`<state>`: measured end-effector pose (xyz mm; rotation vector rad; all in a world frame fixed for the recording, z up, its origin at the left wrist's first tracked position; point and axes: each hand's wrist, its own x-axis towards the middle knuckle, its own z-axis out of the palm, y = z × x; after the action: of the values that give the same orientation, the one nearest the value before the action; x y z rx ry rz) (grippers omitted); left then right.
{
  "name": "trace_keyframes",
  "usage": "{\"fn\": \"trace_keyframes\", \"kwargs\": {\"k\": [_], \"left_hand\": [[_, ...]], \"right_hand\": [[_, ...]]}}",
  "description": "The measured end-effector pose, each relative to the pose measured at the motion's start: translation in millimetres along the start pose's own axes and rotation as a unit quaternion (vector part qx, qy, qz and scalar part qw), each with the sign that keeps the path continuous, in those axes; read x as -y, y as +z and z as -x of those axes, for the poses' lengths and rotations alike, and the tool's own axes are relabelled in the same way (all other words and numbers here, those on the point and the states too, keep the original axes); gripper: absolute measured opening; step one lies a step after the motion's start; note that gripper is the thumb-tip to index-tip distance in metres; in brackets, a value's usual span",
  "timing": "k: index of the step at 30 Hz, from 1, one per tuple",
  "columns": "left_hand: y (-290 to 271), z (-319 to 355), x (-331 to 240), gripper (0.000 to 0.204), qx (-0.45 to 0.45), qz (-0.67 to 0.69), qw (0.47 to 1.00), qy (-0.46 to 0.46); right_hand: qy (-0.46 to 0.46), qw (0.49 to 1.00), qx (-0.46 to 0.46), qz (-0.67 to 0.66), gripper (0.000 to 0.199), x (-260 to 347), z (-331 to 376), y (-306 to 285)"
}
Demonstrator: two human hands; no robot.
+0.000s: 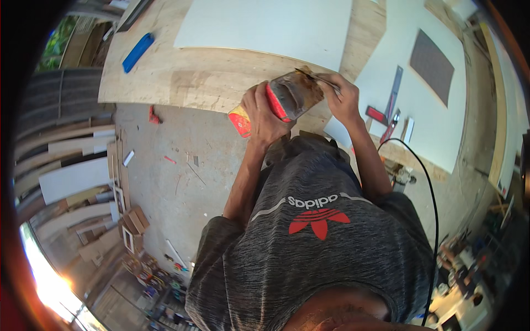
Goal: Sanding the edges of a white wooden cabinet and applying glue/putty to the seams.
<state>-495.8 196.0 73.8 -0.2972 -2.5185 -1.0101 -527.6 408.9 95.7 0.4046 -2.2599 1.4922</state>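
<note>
At the edge of the wooden workbench (221, 83) we hold a red and yellow can (270, 102), tilted on its side, with its open, dirty mouth turned to the right. Our left hand (264, 113) is closed around the body of the can and grips it from below and from the side, just above the bench edge. Our right hand (341, 96) is closed on a thin flat blade (312, 76), which looks like a scraper, and the tip of the blade touches the rim of the can, where we see brown, sticky material. Both forearms come up from our grey shirt (314, 243), which fills the lower part of the view. On the bench, behind the can, lies a large white board (265, 25), and far to the left on the same bench there is a blue flat tool (137, 52). To the right of our right hand a second white panel (419, 105) carries a dark grey rectangular sheet (432, 66), a metal ruler (394, 91) and some small red tools (377, 115). A black cable (428, 193) runs down along our right side. On the concrete floor (176, 165) at the left, wooden planks (66, 160) are stacked, well apart from the can
</note>
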Motion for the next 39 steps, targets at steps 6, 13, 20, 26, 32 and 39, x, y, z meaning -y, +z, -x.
{"fn": "trace_keyframes", "kwargs": {"k": [6,13,20,26,32,39], "left_hand": [[-16.4,-4.9,9.9,0.103,-0.06,0.065,0.994,-0.057],[49.0,-0.5,0.6,0.113,-0.164,0.181,0.969,-0.028],[75.4,21.3,7.5,0.11,-0.299,0.227,0.926,-0.046],[86.8,22.0,16.6,0.088,-0.254,0.26,0.932,0.006],[5.5,117.6,57.9,0.103,0.068,0.228,0.96,-0.15],[-117.3,330.9,174.2,0.073,0.101,0.1,0.854,-0.5]], "right_hand": [[0.193,0.76,-0.17,-0.596,0.038,-11.0,-29.9,-20.6],[0.173,0.596,0.08,-0.78,0.051,-78.0,-57.4,-77.8],[0.243,0.632,0.283,-0.68,0.052,42.5,-51.8,30.3],[0.285,0.59,0.36,-0.664,0.051,108.1,-14.8,89.1],[0.359,0.507,0.45,-0.642,0.066,168.5,57.7,190.8],[0.428,0.32,0.541,-0.649,0.084,255.4,164.6,340.9]]}}
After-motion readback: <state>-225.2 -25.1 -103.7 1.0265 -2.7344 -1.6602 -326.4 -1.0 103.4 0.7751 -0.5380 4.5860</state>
